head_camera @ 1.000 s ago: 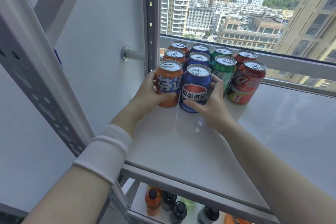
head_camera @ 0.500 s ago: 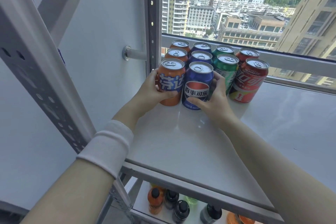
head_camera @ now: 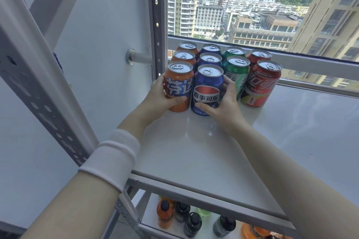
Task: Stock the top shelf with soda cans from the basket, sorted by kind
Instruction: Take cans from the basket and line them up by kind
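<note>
On the white top shelf, soda cans stand in four columns by kind: orange, blue, green, red from left to right. My left hand grips the front orange can from its left side, thumb across the front. My right hand grips the front blue can from its right side, thumb under the logo. Both cans stand upright on the shelf, touching each other. To the right stand a green can and a red can. The basket is out of view.
A grey perforated upright of the rack runs down the left. A black post stands behind the cans beside a window rail. Bottles sit on the lower shelf. The shelf's right part holds nothing.
Both hands and the two front cans have moved slightly back towards the rows. The grips are unchanged.
</note>
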{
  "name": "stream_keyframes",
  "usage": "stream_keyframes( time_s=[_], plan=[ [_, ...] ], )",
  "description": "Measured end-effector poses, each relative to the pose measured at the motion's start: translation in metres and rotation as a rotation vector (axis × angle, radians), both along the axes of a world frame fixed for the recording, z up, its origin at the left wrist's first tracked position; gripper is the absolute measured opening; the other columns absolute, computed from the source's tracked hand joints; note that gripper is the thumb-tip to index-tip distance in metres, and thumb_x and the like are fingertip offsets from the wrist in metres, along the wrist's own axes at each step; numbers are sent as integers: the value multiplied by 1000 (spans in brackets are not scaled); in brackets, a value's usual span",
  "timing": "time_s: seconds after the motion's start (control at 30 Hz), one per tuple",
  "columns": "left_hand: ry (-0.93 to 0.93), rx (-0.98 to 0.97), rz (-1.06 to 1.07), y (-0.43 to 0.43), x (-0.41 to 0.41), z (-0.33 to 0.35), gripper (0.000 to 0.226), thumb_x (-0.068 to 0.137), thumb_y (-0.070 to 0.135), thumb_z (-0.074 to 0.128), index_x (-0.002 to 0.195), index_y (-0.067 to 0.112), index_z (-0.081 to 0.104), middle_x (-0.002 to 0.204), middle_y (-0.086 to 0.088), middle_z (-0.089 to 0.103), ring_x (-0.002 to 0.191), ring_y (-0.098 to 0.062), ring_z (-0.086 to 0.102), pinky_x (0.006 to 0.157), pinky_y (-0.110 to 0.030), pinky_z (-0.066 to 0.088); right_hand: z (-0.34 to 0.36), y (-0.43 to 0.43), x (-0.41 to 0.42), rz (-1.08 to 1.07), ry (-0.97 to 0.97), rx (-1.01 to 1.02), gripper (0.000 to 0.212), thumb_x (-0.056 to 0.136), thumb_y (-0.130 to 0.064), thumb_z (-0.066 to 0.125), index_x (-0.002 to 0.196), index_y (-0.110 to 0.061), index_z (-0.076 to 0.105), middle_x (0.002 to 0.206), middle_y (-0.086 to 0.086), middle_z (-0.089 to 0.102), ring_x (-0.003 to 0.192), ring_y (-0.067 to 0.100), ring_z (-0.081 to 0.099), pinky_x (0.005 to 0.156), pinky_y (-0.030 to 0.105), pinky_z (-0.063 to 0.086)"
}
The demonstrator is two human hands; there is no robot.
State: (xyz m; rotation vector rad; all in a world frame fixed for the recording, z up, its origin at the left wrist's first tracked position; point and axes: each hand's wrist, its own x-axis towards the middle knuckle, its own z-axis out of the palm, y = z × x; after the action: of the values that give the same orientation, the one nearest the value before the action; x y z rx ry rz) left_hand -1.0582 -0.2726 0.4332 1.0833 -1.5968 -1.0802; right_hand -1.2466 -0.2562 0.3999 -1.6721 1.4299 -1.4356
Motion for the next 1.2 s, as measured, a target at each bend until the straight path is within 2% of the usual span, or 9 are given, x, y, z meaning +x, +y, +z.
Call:
stream_keyframes(
  time_s=[0.13, 0.37, 0.57, 0.77, 0.87, 0.97, 1.03, 1.1, 1.2],
  plan=[
    [16, 15, -46, 1, 0, 2, 71, 77, 6, 71, 137, 16, 33, 125, 4, 50, 113, -10, 49, 93, -23, 46, 2, 1, 0, -13, 3, 17, 96, 57, -32, 81, 136, -21, 27, 134, 9, 40, 123, 18, 44, 101, 42, 44],
    [15, 24, -99, -3, 5, -3, 75, 76, 5, 73, 138, 14, 33, 132, -4, 53, 120, -17, 53, 103, -40, 44, 5, 5, 4, -43, 10, 33, 98, 50, -49, 75, 133, -25, 28, 133, 7, 40, 124, 19, 43, 100, 43, 44],
    [10, 3, -104, -5, 4, -6, 74, 77, 2, 70, 140, 12, 31, 132, -4, 53, 121, -16, 52, 101, -31, 45, 7, 6, 5, -58, 11, 33, 100, 51, -50, 75, 135, -24, 27, 132, 7, 39, 125, 18, 42, 100, 43, 44],
    [-12, -6, -90, -3, 2, -7, 76, 79, 6, 71, 141, 14, 28, 132, -1, 52, 119, -11, 52, 102, -31, 43, 8, 10, 10, -73, 21, 19, 99, 56, -43, 75, 138, -19, 24, 135, 7, 35, 127, 18, 40, 103, 40, 42],
    [-43, 2, -70, 1, -1, -5, 87, 82, 7, 67, 147, 14, 10, 139, 1, 43, 124, -9, 46, 106, -29, 38, 11, 13, 11, -67, 14, 32, 103, 56, -42, 76, 141, -18, 22, 137, 7, 34, 128, 17, 40, 104, 39, 41],
    [-94, 26, -41, 7, -2, -6, 110, 75, 24, 71, 148, 16, -12, 152, -2, 27, 137, -15, 32, 114, -41, 28, 12, 20, 11, -75, -4, 53, 110, 55, -42, 77, 143, -16, 17, 139, 8, 35, 128, 16, 42, 104, 41, 42],
    [-153, 35, 30, 15, -3, -6, 113, 75, 31, 72, 147, 17, -13, 158, -3, 7, 144, -17, 15, 117, -38, 16, 12, 28, 9, -104, 32, 55, 106, 63, -29, 81, 144, -14, 15, 140, 9, 34, 128, 15, 39, 107, 37, 37],
    [-235, 18, 141, 30, -5, -7, 104, 83, 27, 69, 147, 15, -12, 158, -2, -10, 145, -15, -3, 117, -31, 5, 13, 42, 6, -134, 81, 45, 99, 70, -21, 79, 144, -11, 14, 142, 9, 30, 129, 14, 35, 109, 28, 31],
    [-283, -1, 175, 57, -9, -6, 99, 86, 30, 63, 146, 14, -14, 157, -3, -14, 144, -15, -9, 118, -37, 0, 15, 70, 2, -137, 144, 41, 93, 74, -22, 76, 144, -7, 15, 143, 12, 27, 132, 17, 30, 111, 26, 25]
  ],
)
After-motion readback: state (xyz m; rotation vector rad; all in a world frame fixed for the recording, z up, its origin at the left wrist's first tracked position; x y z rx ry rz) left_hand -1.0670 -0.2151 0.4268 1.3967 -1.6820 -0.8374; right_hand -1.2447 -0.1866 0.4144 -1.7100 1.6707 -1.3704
